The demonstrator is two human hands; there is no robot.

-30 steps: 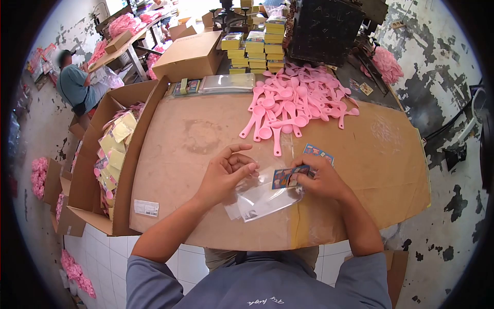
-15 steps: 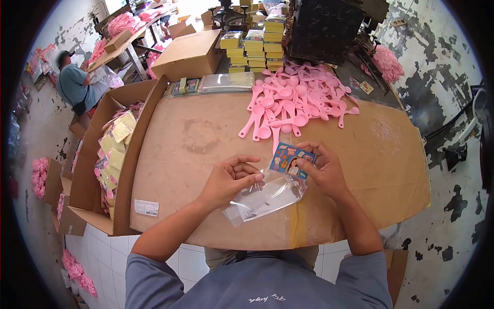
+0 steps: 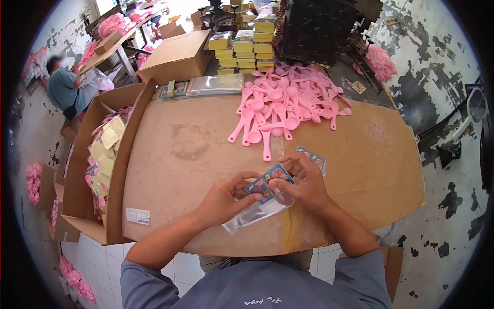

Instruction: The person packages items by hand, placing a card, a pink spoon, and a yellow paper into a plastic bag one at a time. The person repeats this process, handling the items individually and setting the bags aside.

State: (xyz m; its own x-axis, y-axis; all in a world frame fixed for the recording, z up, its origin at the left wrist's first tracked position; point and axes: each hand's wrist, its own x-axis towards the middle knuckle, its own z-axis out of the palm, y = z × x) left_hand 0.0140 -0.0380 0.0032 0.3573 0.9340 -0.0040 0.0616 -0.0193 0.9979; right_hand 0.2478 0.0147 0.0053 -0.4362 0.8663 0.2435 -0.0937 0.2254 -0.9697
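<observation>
A blue printed card [image 3: 261, 190] is held between both hands over the table. My left hand [image 3: 226, 198] pinches its lower left end between thumb and fingers. My right hand [image 3: 304, 185] grips the upper right end with its thumb on top. Another blue card [image 3: 315, 158] shows behind the right hand's fingers; whether that hand touches it is unclear. Beneath the hands lies a clear plastic bag [image 3: 257, 213], partly covered by the card and fingers. Pink spoons [image 3: 288, 100] are heaped beyond the hands.
An open carton [image 3: 135, 170] of packed bags stands at the left. Stacked yellow-edged cards [image 3: 242, 51], a closed box [image 3: 172, 54] and clear bags [image 3: 216, 84] are at the back of the cardboard-covered table [image 3: 170, 154]. A person [image 3: 67, 87] sits far left.
My left hand has moved from the bag onto a card, now held between both hands. Another card shows behind my right hand. The view has shifted slightly.
</observation>
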